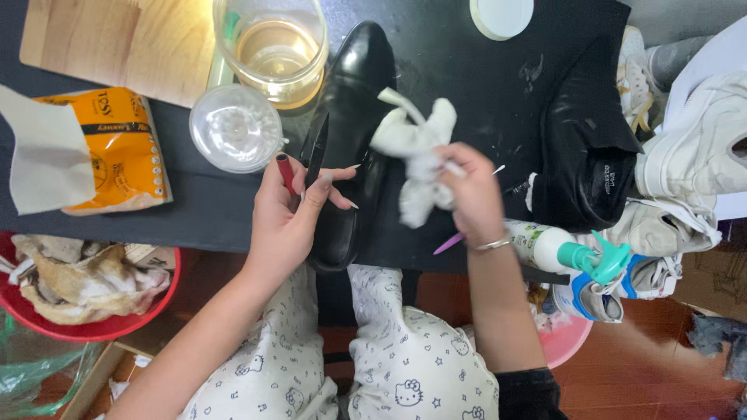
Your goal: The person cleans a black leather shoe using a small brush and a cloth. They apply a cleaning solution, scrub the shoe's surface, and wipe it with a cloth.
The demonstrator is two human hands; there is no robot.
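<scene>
A black leather shoe [352,132] is laid lengthwise on the dark counter [482,101], its toe pointing away from the person toward a glass jar of yellowish liquid [274,53] that stands just beyond it. The shoe is judged to be fairly light but stiff in the sole, with a smooth, glossy upper that may well be slippery; the heel end and the rim of the opening are judged the firmest places to be gripped.

The heel end of the shoe is steadied by the left hand [289,218], whose fingers [323,187] are partly curled, thumb and forefinger spread across the opening; a slim red-capped tool [286,173] and a dark brush-like stick are pinched between them. Just right of the shoe, a crumpled white cloth [416,155] is bunched in the right hand [471,194], its fingers closed tightly round the wad, which is pressed near the shoe's side; a thin purple stick [450,243] is seen below that hand.

Left of the shoe a clear round lid [236,128] is set. Well to the right, a spray bottle with a teal trigger [568,253] lies on its side.
</scene>
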